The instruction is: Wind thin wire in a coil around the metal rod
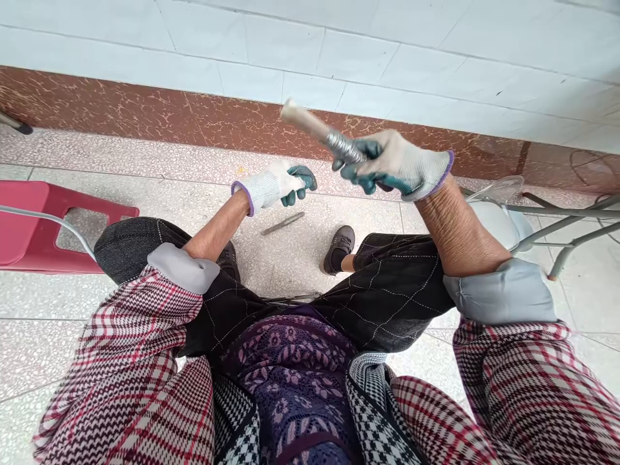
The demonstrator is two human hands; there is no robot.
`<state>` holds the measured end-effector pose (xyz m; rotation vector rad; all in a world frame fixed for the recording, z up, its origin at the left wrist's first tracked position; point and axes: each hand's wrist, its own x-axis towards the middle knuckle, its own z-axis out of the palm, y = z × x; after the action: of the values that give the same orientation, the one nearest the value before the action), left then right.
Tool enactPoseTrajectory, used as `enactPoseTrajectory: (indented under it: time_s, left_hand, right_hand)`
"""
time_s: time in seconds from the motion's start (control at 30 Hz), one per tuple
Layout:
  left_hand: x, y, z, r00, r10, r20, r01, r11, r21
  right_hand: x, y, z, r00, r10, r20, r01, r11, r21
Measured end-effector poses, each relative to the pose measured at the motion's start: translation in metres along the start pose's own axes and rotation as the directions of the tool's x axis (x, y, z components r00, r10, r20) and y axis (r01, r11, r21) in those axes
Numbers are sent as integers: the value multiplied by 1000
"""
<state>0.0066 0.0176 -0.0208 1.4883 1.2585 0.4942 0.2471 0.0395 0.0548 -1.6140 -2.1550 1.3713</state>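
Observation:
Both hands wear white knit gloves with dark green coated fingers and purple cuffs. My right hand [382, 165] is raised at the right of centre, its fingers wrapped round a wire-wound stick [346, 147]. The stick has a pale, blurred end pointing up and left, and silvery coils show next to my fingers. My left hand [283, 184] hovers lower and to the left, fingers curled in; whatever they may hold is hidden. A thin grey rod [283, 223] lies on the floor just below my left hand, apart from it.
A red plastic stool [29, 226] stands at the left, with a pale hose across it. At the right are grey metal legs [571, 242] and a whitish translucent container [498, 219]. A tiled wall [300, 51] with a red-brown base runs along the front. My shoe [341, 244] rests on the floor.

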Motion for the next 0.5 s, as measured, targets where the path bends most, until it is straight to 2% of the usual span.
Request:
enactPoseTrajectory:
  time_s: [0.07,0.13,0.2,0.37,0.5]
  left_hand:
    - [4,-4,3,1000,24,12,-24,999,-46]
    - [5,-6,5,999,18,33,-16,998,-54]
    - [4,-7,5,998,18,56,-14,998,-56]
    - [1,-4,5,997,38,64,-32,996,-88]
    - [-3,0,9,999,10,41,-7,997,-75]
  right_hand:
    - [-1,-4,-2,983,-58,-174,75,992,96]
    - [3,-1,-1,944,-85,-318,143,976,164]
    - [8,4,-1,913,-76,-401,170,964,204]
    - [9,15,-6,884,-13,-467,106,979,174]
    - [13,20,-11,878,-50,-476,98,992,76]
